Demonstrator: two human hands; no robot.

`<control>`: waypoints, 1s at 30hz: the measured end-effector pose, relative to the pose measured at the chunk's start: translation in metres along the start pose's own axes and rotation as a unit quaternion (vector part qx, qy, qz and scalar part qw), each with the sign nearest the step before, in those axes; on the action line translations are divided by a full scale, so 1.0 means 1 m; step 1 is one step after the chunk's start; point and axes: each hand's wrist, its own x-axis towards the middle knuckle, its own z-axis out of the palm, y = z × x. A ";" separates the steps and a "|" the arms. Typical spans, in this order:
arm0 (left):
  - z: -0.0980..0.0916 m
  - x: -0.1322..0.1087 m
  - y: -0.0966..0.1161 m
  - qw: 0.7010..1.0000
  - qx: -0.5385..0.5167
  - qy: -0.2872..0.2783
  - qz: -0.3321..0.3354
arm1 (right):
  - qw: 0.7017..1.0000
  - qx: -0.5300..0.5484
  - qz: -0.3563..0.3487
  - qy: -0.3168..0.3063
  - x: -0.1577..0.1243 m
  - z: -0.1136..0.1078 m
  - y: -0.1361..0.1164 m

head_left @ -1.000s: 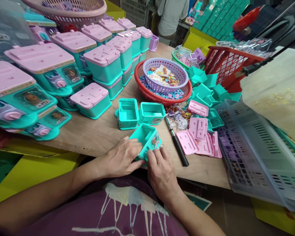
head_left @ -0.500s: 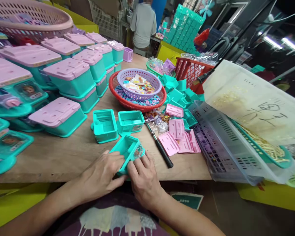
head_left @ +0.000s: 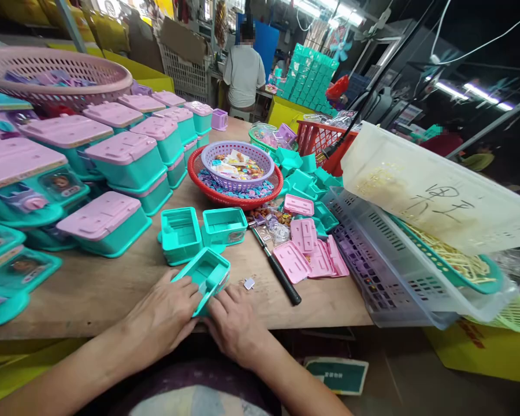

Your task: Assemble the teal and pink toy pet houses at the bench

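Note:
At the table's front edge a teal plastic box without a lid sits tilted between my hands. My left hand has its fingers curled over the box's left side. My right hand grips the near right end, its fingertips partly hidden. Just right of the box lies a small pale purple piece. Beyond it stand two more open teal boxes, one with an inner step and another beside it. A hammer with a black handle lies to the right.
Stacked teal boxes with pink lids fill the left. A red basket carries a purple basket of small parts. Loose pink lids lie beside clear crates. Someone in a light shirt sits far back.
The box and both hands have shifted a little left, and the box has turned. The small pale purple piece now shows on the table. My view has tilted upward.

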 end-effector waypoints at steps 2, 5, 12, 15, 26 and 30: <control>-0.008 0.004 -0.003 0.999 0.029 -0.025 0.007 | 1.000 0.026 -0.003 -0.006 -0.003 0.000 0.010; -0.012 0.007 -0.008 0.998 0.051 -0.040 0.023 | 0.996 0.035 0.080 0.022 -0.009 0.001 0.025; -0.007 0.006 -0.006 0.996 0.079 -0.001 0.040 | 0.967 0.007 0.248 0.063 -0.017 0.006 0.043; -0.009 0.003 -0.005 0.997 0.056 0.015 0.050 | 0.959 -0.002 0.278 0.064 -0.023 0.004 0.049; -0.040 0.007 -0.014 0.998 -0.024 -0.016 0.057 | 0.944 -0.158 0.288 -0.001 -0.001 0.007 0.055; -0.031 0.014 -0.006 0.999 -0.004 0.021 0.041 | 0.953 -0.174 0.248 -0.006 0.013 0.010 0.051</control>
